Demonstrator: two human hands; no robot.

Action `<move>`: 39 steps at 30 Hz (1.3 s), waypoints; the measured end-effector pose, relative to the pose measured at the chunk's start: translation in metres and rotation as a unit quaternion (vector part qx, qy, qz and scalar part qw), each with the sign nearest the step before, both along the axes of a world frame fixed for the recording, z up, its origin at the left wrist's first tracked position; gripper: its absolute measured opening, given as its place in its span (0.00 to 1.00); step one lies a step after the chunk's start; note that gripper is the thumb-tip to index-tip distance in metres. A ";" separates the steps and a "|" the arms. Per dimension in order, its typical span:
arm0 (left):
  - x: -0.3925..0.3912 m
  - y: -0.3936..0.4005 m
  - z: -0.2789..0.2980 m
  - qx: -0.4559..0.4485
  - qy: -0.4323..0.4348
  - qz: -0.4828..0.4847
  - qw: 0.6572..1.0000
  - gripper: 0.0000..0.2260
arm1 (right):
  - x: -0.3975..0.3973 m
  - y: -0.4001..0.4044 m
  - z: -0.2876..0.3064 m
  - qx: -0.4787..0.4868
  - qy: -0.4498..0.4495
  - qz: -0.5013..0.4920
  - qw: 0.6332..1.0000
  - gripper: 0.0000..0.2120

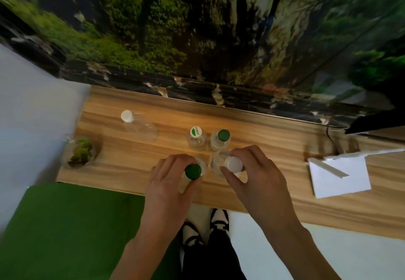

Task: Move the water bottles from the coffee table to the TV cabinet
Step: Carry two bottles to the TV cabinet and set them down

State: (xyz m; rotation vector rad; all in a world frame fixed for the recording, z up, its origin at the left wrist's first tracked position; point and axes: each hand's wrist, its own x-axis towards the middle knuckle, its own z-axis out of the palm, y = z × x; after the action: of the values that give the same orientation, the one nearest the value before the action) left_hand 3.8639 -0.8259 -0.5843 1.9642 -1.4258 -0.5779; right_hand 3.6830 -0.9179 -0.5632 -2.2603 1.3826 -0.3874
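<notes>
While both hands sit over the wooden cabinet top (pixel 252 130), the head view shows the left hand (pixel 166 183) gripping a green-capped bottle (pixel 192 171) by its neck and the right hand (pixel 254 176) pinching a white-capped bottle (pixel 234 164) near its cap. Both bottles stand just beside each other at the front. Behind them stand a labelled-cap bottle (pixel 195 132) and another green-capped one (pixel 223 135); a larger white-capped bottle (pixel 127 115) sits apart to the left. Judging from the tight cluster, letting go carelessly could nudge a neighbour and topple it; the front bottles also stand fairly near the edge.
</notes>
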 end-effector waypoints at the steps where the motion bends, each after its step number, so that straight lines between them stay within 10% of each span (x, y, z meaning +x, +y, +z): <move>1: 0.001 -0.003 -0.009 -0.005 -0.001 -0.001 1.000 0.14 | 0.001 -0.002 -0.010 -0.003 -0.005 -0.006 1.000 0.15; 39: 0.010 -0.034 -0.102 -0.007 -0.031 -0.048 0.998 0.12 | 0.012 -0.005 -0.115 0.036 -0.013 -0.018 0.999 0.14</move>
State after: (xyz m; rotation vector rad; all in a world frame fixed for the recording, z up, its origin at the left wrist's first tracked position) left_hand 3.8740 -0.8595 -0.6866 1.9256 -1.5656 -0.5540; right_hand 3.6952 -0.9225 -0.6786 -2.1680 1.4031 -0.3719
